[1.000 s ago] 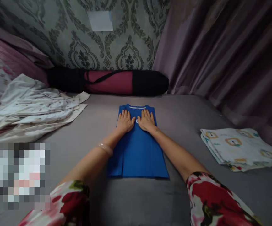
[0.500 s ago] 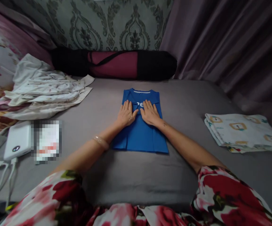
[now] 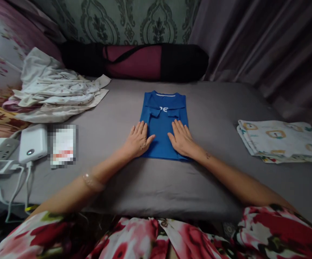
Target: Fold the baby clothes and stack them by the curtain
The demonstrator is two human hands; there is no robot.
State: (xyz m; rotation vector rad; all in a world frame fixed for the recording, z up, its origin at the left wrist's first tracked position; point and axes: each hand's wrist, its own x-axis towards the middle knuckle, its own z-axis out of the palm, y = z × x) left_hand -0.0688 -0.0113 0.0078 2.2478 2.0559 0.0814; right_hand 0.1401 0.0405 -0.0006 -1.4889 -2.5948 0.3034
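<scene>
A: Both hands have slid from the collar (image 3: pixel 165 95) end toward the hem (image 3: pixel 161 158), baring the shirt's (image 3: pixel 161 135) white letters (image 3: pixel 163 109)!

B: Looks like smoothing to me, and I'd call it nearly done lengthwise

A: Where's it lying, which way's it pointing?

B: Flat, mid-sheet (image 3: pixel 212 118), collar away from us, hem nearest, long axis running straight out between the arms

A: And the fingers?

B: Left hand (image 3: pixel 139 140) flat across one side edge, fingers nearly together, thumb out; right hand (image 3: pixel 182 139) on the other side, fingers slightly apart, thumb inward, neither one clamped on anything

A: Past the collar, the bag (image 3: pixel 134 62) crosswise; heaped cloths (image 3: pixel 61 91) left, folded cloth (image 3: pixel 285 140) well off right
</scene>
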